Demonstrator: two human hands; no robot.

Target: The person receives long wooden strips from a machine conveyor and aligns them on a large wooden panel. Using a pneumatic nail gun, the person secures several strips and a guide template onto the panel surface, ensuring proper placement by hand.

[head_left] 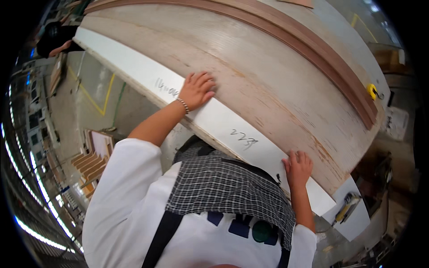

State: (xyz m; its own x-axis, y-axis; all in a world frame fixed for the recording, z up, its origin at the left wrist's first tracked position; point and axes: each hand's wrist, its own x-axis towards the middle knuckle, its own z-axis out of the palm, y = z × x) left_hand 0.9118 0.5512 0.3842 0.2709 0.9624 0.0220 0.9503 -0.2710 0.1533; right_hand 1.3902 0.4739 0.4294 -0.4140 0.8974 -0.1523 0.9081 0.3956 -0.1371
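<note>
A long white board [223, 119] with handwritten marks lies along the near edge of a worn wooden worktable [196, 42], right in front of my body. My left hand [196, 90] rests on the board left of centre, its fingers spread and reaching over the far edge. Farther right, my right hand [298, 169] lies near the board's right end. Its thumb is apart from the fingers, which also reach the far edge. Both hands touch the board from above, without closing round it. A small dark piece [278, 178] shows at the board's near side, beside my right hand.
Long brown wooden strips [308, 40] run along the table's far side. A yellow tape measure [372, 91] sits by their right end. A yellow-and-black tool [348, 207] lies on a white surface at right. At far left stands a person in dark clothes [51, 39]. Stacked panels [91, 161] stand lower left.
</note>
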